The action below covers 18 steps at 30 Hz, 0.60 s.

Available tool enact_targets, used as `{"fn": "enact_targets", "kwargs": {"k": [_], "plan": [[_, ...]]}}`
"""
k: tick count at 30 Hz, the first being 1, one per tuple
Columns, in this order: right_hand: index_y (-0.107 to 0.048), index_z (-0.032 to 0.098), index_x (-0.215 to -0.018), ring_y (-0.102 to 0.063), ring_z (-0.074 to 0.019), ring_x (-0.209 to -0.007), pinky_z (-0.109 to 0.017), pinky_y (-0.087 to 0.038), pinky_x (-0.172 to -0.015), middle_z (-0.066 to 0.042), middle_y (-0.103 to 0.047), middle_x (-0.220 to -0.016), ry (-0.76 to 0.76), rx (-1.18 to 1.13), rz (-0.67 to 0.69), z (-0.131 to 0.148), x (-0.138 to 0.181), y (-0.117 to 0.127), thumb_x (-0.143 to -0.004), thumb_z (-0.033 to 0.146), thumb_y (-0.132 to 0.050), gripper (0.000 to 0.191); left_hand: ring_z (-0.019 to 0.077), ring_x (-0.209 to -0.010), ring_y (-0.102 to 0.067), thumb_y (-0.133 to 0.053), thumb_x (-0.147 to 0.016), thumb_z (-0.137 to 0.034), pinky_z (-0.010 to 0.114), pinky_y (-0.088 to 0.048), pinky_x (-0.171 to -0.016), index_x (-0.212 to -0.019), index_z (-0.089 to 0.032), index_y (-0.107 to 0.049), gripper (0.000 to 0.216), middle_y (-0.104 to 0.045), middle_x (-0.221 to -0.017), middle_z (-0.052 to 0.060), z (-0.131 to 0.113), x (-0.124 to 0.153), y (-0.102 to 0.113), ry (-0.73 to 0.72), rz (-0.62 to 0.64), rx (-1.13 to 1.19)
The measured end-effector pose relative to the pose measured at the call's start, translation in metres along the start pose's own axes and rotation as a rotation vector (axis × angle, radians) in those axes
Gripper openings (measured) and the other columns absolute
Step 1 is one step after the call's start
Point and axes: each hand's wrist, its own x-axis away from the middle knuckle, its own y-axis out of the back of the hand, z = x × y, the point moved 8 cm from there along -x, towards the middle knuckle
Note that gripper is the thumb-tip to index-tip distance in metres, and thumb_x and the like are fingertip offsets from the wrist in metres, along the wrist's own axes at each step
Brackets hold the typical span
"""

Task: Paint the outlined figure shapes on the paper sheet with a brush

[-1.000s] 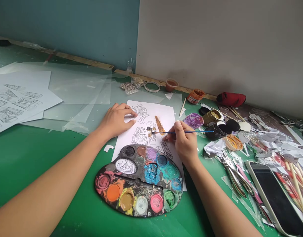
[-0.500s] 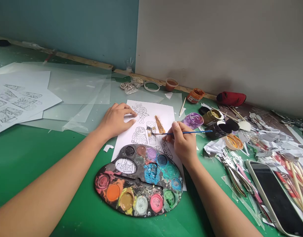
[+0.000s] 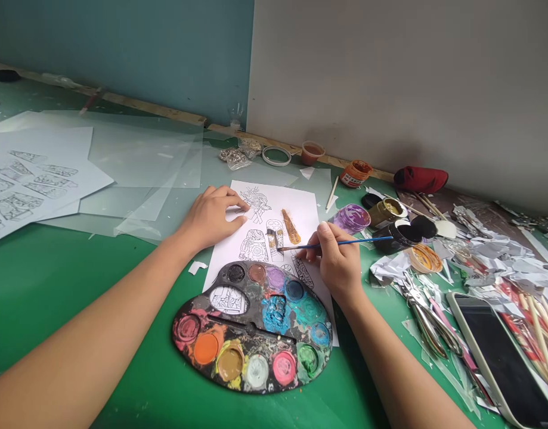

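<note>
My right hand [image 3: 338, 259] pinches a thin blue paintbrush [image 3: 358, 241], its dark tip at a partly gold-painted figure on a white sheet of line drawings [image 3: 224, 253]. A long tapered shape [image 3: 291, 227] on that sheet is covered in golden brown. Fingers apart, my left hand [image 3: 213, 217] lies on the sheet's left edge near the top drawing. A black paint palette [image 3: 251, 328] covers the sheet's lower part; its wells hold many colours, and drawing lines show through its thumb hole.
To the right stand paint jars, among them purple [image 3: 352, 219], gold [image 3: 387, 214] and black [image 3: 398, 237]. Pliers [image 3: 428, 322], a phone [image 3: 497, 351] and paper scraps lie nearer. Printed sheets [image 3: 36, 179] and clear film [image 3: 152, 149] are at left; a red pouch [image 3: 420, 179] sits by the wall.
My right hand has shifted slightly right and down, bringing the brush tip lower on the partly painted figure. My left hand stays in place on the sheet.
</note>
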Motion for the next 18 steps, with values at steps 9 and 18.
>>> {"fn": "enact_targets", "kwargs": {"k": [9,18], "plan": [[-0.053,0.023,-0.058,-0.055,-0.0128,-0.040,-0.027,-0.047,-0.046,0.004,-0.049,-0.042,-0.004,-0.012,0.012,0.0007,0.0021,0.0006,-0.088,0.058,-0.057,0.047,0.0296,-0.116,-0.053,-0.060,-0.083,-0.036,0.045,-0.043,-0.103,-0.105,-0.027,-0.075,0.028,-0.065,-0.119,0.005,0.0000,-0.0002,-0.0001,0.006,0.011,0.002],[-0.051,0.023,-0.057,-0.054,-0.0122,-0.039,-0.026,-0.043,-0.043,0.004,-0.049,-0.042,-0.001,0.003,0.015,0.0031,0.0033,0.0025,-0.088,0.060,-0.056,0.048,0.0302,-0.116,-0.053,-0.060,-0.082,-0.037,0.044,-0.043,-0.103,-0.104,-0.027,-0.076,0.029,-0.065,-0.119,0.005,-0.0002,-0.0010,0.0004,0.007,0.007,-0.006]]}}
